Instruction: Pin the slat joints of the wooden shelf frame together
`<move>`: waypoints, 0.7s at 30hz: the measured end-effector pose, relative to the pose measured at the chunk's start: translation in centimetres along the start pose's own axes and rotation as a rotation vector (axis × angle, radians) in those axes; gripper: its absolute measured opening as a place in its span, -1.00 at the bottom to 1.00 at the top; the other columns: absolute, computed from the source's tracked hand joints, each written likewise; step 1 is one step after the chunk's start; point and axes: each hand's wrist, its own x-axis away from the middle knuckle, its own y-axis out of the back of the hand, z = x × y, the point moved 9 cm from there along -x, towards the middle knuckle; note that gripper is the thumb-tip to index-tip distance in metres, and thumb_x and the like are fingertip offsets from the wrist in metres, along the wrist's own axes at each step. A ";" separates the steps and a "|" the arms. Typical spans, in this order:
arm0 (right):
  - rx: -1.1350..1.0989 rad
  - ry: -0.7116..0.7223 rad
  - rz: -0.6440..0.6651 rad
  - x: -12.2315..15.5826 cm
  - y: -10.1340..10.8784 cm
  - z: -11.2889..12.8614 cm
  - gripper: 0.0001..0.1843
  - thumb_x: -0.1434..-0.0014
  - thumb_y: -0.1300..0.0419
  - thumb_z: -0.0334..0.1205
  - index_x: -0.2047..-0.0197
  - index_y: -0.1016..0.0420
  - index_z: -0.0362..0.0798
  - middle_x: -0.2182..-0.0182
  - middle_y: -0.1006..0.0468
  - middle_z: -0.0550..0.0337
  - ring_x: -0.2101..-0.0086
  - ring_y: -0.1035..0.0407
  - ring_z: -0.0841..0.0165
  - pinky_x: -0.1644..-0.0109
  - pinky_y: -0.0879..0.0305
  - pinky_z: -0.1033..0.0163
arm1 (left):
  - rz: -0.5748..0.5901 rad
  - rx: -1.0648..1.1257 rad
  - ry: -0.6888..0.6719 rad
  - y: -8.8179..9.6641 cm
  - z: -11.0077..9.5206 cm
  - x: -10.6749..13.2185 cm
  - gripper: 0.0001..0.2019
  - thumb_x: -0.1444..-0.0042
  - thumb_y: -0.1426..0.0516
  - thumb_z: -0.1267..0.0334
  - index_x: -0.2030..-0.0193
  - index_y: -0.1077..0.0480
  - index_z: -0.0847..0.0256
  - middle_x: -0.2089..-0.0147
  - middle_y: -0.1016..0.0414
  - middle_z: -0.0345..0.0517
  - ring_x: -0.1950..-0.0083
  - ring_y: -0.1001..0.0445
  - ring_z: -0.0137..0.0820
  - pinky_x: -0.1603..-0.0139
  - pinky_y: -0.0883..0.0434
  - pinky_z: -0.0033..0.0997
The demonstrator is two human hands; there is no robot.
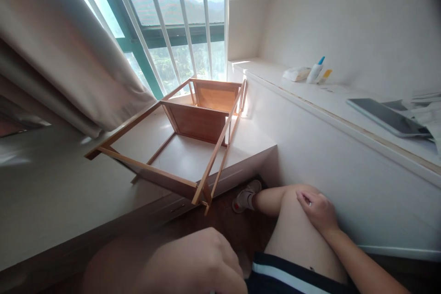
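My left hand (210, 257) is close to the camera at the bottom middle, its fingers curled into a fist. The inside of that fist is turned away, so I cannot make out what it may hold. My right hand (319, 211) rests on my bent right knee with the fingers closed; a tiny pale spot shows among them, too small to name. Beyond both hands, a brown wooden rack (198, 124) with slim rails and flat panels lies on its side on the white window ledge (186, 156). Neither hand touches it.
A beige curtain (79, 55) hangs at the left beside the barred window (175, 18). On the white counter (292, 89) at right are a white bottle with a blue tip (315, 72), a crumpled white packet (296, 74) and a dark tablet (386, 115). Drawers front the ledge.
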 end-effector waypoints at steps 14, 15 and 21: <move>-0.502 -0.043 0.025 1.6 2.4 1.8 -0.45 -0.29 -0.01 0.19 0.41 -0.65 0.02 0.42 -0.64 0.06 0.42 -0.45 0.15 0.23 -0.33 0.11 | -0.571 0.182 0.982 -11.8 16.9 3.4 -0.56 -0.24 0.06 -0.03 0.32 -0.47 0.25 0.50 -0.44 -0.15 0.49 -0.35 -0.42 0.41 -0.22 -0.43; -0.596 -0.083 0.034 1.9 2.7 2.5 -0.44 -0.29 -0.01 0.19 0.40 -0.65 0.01 0.46 -0.61 0.07 0.43 -0.44 0.16 0.26 -0.34 0.13 | -0.577 0.161 0.974 -11.9 16.5 2.8 -0.56 -0.24 0.06 -0.03 0.33 -0.47 0.25 0.50 -0.45 -0.15 0.47 -0.36 -0.41 0.39 -0.23 -0.42; -1.134 -0.192 0.178 4.8 2.7 11.5 -0.41 -0.31 0.04 0.22 0.39 -0.64 0.02 0.35 -0.56 0.08 0.22 -0.45 0.15 0.09 -0.34 0.15 | -0.494 -0.040 0.960 -11.0 14.2 -0.8 -0.67 -0.17 -0.07 -0.02 0.30 -0.55 0.14 0.40 -0.55 -0.10 0.32 -0.49 -0.29 0.32 -0.30 -0.35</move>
